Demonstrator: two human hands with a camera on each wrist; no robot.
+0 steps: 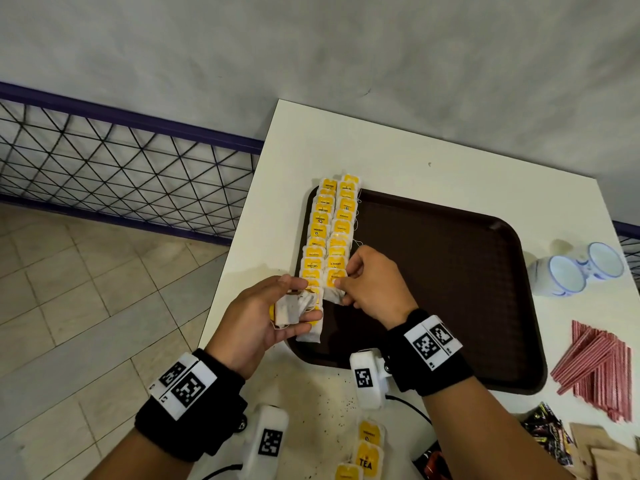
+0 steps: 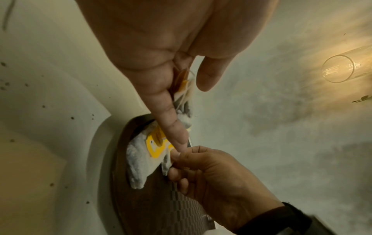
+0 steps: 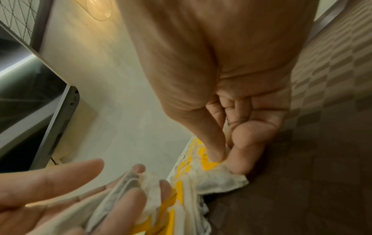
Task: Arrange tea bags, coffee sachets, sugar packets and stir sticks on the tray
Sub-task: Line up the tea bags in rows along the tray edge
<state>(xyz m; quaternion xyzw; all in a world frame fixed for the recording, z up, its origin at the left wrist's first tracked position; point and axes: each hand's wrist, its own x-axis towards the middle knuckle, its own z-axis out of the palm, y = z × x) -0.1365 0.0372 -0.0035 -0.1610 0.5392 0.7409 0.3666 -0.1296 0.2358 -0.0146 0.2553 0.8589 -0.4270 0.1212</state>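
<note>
Tea bags [image 1: 327, 233] are light, limp and tear easily, so pinch yours by the paper edge, not the string. Your right hand [image 1: 374, 289] pinches one at the second row's near end on the tray [image 1: 450, 271]; your left hand [image 1: 266, 317] cradles spares.

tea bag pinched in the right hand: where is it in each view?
Head: tea bag at centre, near end of the right row.
Left wrist: low centre, at the right hand.
Right wrist: lower right of centre.
Shared landmark: brown tray.
</note>
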